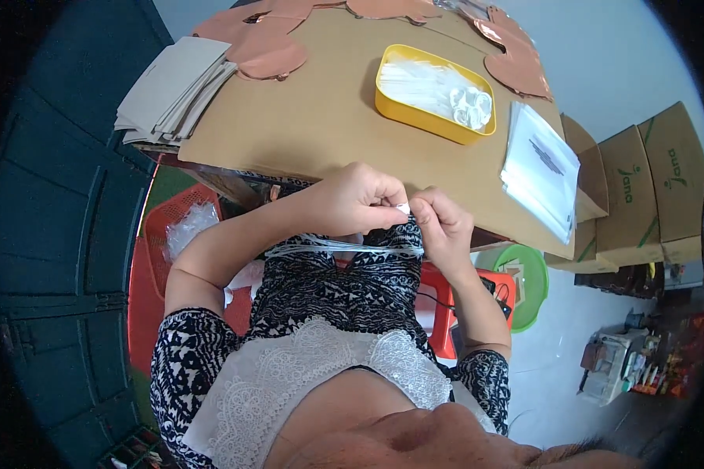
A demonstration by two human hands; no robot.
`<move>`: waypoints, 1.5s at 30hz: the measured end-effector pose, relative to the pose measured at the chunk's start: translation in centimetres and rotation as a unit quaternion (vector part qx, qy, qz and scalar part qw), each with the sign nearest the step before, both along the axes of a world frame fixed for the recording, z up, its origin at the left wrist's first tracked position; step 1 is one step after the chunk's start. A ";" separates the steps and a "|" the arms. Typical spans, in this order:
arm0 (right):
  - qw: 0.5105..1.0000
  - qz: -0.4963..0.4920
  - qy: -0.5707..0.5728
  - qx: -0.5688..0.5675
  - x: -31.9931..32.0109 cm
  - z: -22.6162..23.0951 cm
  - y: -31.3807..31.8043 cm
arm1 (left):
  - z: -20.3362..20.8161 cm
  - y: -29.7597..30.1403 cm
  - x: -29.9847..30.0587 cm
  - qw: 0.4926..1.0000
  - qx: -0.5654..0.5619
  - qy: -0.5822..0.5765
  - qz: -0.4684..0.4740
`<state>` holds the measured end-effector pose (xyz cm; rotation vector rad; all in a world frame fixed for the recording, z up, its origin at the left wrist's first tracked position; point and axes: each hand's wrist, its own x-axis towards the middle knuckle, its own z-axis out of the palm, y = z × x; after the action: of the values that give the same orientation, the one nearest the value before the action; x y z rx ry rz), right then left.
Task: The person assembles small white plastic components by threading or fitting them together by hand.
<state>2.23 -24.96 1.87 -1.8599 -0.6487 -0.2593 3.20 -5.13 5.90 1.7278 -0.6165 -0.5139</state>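
Both hands meet over my lap, just in front of the table edge. My left hand [370, 201] is closed in a pinch on a small white piece [404, 208]; its kind is too small to tell. Close beside it, my right hand [443, 227] has its fingers curled and thumb pressed in; what it grips, if anything, is hidden. Thin whitish strips [344, 248] lie across my lap below the hands. On the table, a yellow tray [422, 119] contains many white translucent strips [418, 78] and several coiled white rings [471, 107].
A brown cardboard sheet [321, 117] covers the table. Grey-white cards [172, 86] are stacked at its left, printed sheets in clear sleeves [541, 168] at its right. Copper-coloured cutouts [270, 55] line the far side. Cardboard boxes [630, 195], a green basin [533, 293] and a red basket [160, 219] stand around.
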 end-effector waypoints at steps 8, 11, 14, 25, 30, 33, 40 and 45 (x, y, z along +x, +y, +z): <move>0.957 0.129 0.219 0.139 -0.8 -2.3 0.8 | -1.0 0.1 -0.1 0.972 -0.185 0.136 0.039; 0.974 0.142 0.172 0.031 -1.2 -1.4 0.9 | -2.0 0.6 0.2 0.974 -0.182 0.115 0.065; 0.995 0.089 0.000 -0.035 -0.8 0.4 0.2 | -2.4 1.4 0.6 0.982 -0.141 0.110 0.063; 0.987 0.138 -0.035 -0.078 0.2 2.4 -0.1 | -0.6 2.0 -0.3 0.965 -0.119 0.232 -0.034; 0.987 0.126 -0.066 -0.071 0.2 2.2 -0.2 | -0.7 2.2 -0.3 0.936 -0.217 0.274 0.032; 0.995 0.087 -0.033 -0.043 0.4 3.0 -0.9 | -0.5 3.3 -0.4 0.914 -0.319 0.212 0.135; 0.931 -0.228 -0.256 -0.126 7.0 6.2 -3.8 | -2.1 5.7 -1.8 0.958 -0.197 0.142 0.154; 0.899 -0.245 -0.321 -0.170 11.6 6.0 -4.5 | -3.1 5.7 -2.5 0.961 -0.188 0.143 0.143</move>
<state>13.85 -29.44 7.85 -2.2680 -0.6762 -1.1938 0.73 0.57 2.84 1.3209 -0.2294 -0.4012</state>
